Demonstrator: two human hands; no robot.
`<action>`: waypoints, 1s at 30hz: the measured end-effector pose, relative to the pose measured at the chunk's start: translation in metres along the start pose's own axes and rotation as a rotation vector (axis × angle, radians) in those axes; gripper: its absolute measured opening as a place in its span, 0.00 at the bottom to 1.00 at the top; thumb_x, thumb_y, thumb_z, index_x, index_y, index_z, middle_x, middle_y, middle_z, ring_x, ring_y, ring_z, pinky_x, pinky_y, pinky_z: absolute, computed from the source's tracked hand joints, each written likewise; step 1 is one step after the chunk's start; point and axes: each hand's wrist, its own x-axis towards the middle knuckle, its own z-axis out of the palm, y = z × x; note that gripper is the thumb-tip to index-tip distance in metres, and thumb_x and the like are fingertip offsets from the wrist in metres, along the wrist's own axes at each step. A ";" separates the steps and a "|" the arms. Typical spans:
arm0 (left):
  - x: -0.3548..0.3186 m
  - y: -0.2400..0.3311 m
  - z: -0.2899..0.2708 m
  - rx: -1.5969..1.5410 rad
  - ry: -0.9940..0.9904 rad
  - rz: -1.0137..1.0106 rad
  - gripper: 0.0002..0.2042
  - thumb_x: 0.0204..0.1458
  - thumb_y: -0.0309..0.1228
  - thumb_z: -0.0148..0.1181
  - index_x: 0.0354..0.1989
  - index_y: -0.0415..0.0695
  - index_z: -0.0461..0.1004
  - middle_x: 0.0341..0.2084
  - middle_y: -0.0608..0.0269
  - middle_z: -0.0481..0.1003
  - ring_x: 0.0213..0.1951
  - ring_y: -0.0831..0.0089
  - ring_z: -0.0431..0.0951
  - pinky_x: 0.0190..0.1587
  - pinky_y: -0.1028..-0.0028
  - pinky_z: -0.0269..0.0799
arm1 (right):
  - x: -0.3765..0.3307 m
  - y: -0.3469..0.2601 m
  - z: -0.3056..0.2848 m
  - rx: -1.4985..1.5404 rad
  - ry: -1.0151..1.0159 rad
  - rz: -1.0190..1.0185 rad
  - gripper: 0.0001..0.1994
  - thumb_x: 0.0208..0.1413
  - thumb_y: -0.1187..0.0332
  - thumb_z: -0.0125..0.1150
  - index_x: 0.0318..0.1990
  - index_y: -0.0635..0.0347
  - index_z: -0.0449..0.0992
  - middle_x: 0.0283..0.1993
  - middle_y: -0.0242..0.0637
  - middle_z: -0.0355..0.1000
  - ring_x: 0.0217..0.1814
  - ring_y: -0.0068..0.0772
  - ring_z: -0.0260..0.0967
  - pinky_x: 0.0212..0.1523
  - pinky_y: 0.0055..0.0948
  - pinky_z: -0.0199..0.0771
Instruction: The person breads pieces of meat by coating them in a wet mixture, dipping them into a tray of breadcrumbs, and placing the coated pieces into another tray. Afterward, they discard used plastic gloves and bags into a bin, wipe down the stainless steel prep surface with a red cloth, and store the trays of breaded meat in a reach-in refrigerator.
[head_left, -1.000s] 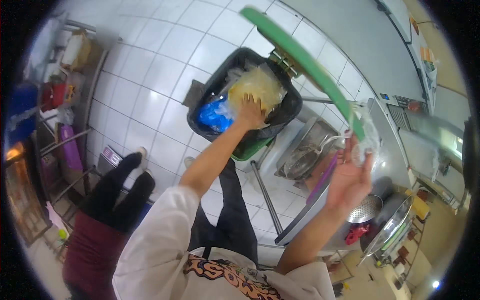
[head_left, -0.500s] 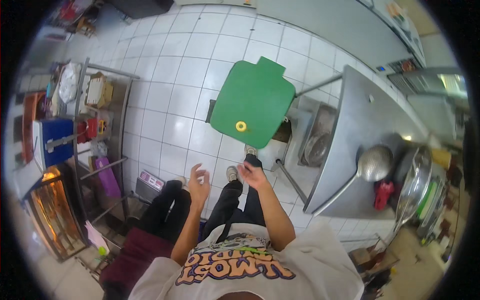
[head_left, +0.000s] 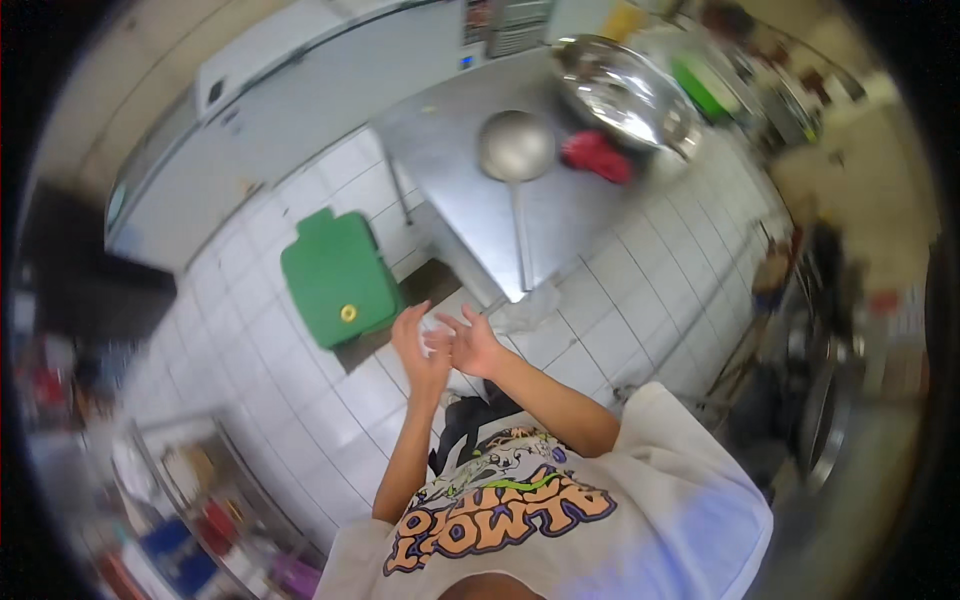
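My left hand (head_left: 424,352) and my right hand (head_left: 468,345) are close together in front of my body, above the tiled floor. Their fingers are spread and slightly curled, and I see nothing in either. They overlap at the fingers; whether they touch I cannot tell. Left of them stands a bin with a green lid (head_left: 338,282), and a small yellow ring (head_left: 348,313) lies on that lid. Ahead and to the right is a steel table (head_left: 440,130). On it rests a long-handled metal skimmer (head_left: 516,148), its handle pointing toward my hands.
A red cloth-like bundle (head_left: 596,157) and a large shiny metal bowl (head_left: 630,92) sit on the table's far right part. A long white chest-like appliance (head_left: 270,130) stands behind. At the lower left is a metal shelf rack (head_left: 225,470) with mixed goods, blurred.
My view has turned to the right, so the bin and table appear further left. My hands have come from apart to close together. The person beside me on the left is out of view.
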 end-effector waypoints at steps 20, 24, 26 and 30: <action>0.176 0.087 0.686 0.777 -0.279 0.034 0.49 0.45 0.67 0.54 0.69 0.45 0.54 0.66 0.34 0.52 0.67 0.36 0.48 0.65 0.41 0.46 | -0.478 -0.291 -0.429 0.174 0.591 -1.362 0.25 0.67 0.45 0.39 0.56 0.55 0.67 0.49 0.35 0.71 0.46 0.29 0.66 0.46 0.29 0.64; 0.149 0.056 0.716 0.984 -0.204 0.132 0.35 0.55 0.55 0.51 0.61 0.37 0.63 0.57 0.36 0.65 0.61 0.42 0.61 0.60 0.46 0.54 | -0.519 -0.316 -0.472 0.234 0.713 -1.263 0.24 0.66 0.46 0.42 0.56 0.55 0.67 0.48 0.35 0.71 0.44 0.27 0.68 0.43 0.26 0.65; 0.133 0.064 0.733 0.977 -0.156 0.184 0.31 0.57 0.50 0.50 0.60 0.37 0.64 0.54 0.36 0.67 0.59 0.41 0.62 0.60 0.47 0.55 | -0.528 -0.355 -0.489 0.227 0.676 -1.259 0.23 0.66 0.47 0.44 0.56 0.56 0.67 0.48 0.36 0.71 0.45 0.28 0.68 0.44 0.27 0.65; 0.085 0.131 0.782 0.871 -0.256 0.071 0.27 0.58 0.46 0.51 0.57 0.36 0.66 0.49 0.33 0.69 0.56 0.38 0.65 0.61 0.48 0.55 | -0.520 -0.468 -0.489 0.121 0.606 -1.172 0.22 0.65 0.50 0.46 0.57 0.55 0.66 0.49 0.35 0.71 0.46 0.28 0.67 0.45 0.29 0.65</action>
